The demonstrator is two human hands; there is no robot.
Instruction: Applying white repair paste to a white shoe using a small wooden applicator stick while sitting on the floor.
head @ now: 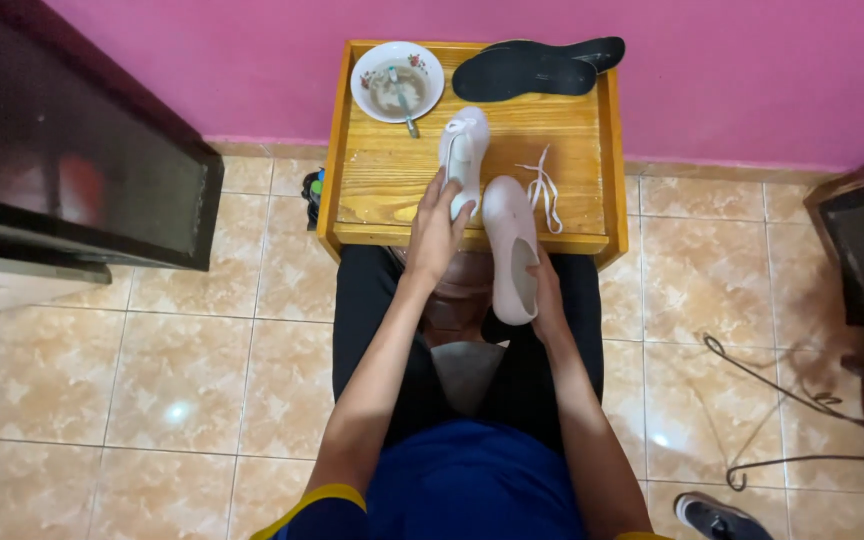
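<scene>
Behind the held shoe, right hand mostly hidden.

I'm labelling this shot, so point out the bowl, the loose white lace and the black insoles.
bowl (430,62): head view, on its white right rim.
loose white lace (545,188): head view, middle of the lace on the wood.
black insoles (524,74): head view, centre of the front insole.

No packages, labels or signs show; only 1 dark, blank screen stands at the left, above the floor.
</scene>
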